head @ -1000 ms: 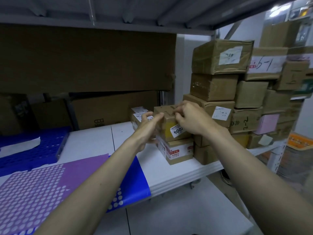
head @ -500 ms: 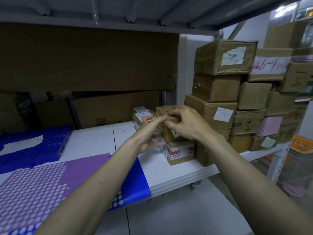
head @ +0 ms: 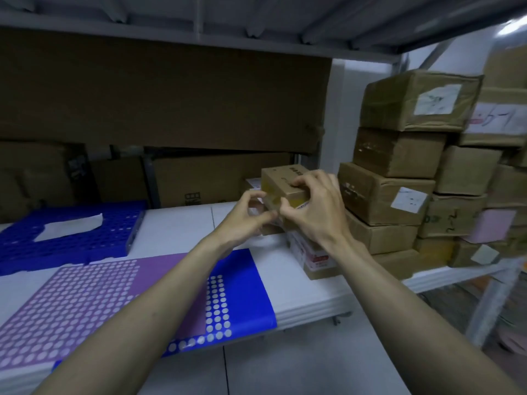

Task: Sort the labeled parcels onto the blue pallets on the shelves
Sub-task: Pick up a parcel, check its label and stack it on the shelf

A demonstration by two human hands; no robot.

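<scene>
White shelving runs under both forearms, with a blue pallet [head: 228,295] half covered by a purple sheet [head: 99,295] just nearer than the left hand [head: 242,220] and a second blue pallet [head: 85,229] well off to that hand's left. The left hand's fingers are curled at the near corner of the small parcel [head: 285,181] — whether they actually pinch it I cannot tell. The right hand [head: 316,206] curls over the parcel's top and front edge, gripping it where it sits on a red-labelled box [head: 316,255]. Just beyond the right hand stands a leaning stack of brown cartons [head: 399,178] — a careless lift could probably nudge it, or drag the lower box off the shelf edge
</scene>
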